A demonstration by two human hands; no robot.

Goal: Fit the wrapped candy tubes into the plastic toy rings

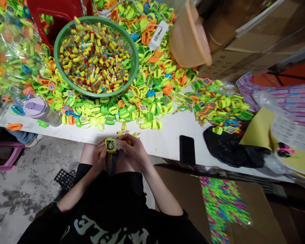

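Over my lap, at the table's front edge, my left hand pinches a yellow toy watch with a square picture face. A strip with a yellowish part hangs below the face. My right hand is closed just to the right of the watch, with a small yellow-and-red tube at its fingers. Something clear shows between the fingertips and the watch, too small to make out. Several small clear tubes with coloured contents lie on the white table just beyond my hands.
A green basket of small yellow-and-red tubes stands among heaped toy watches. A lidded cup is at left. A phone, black bag and second watch pile lie right. A peach bucket stands behind.
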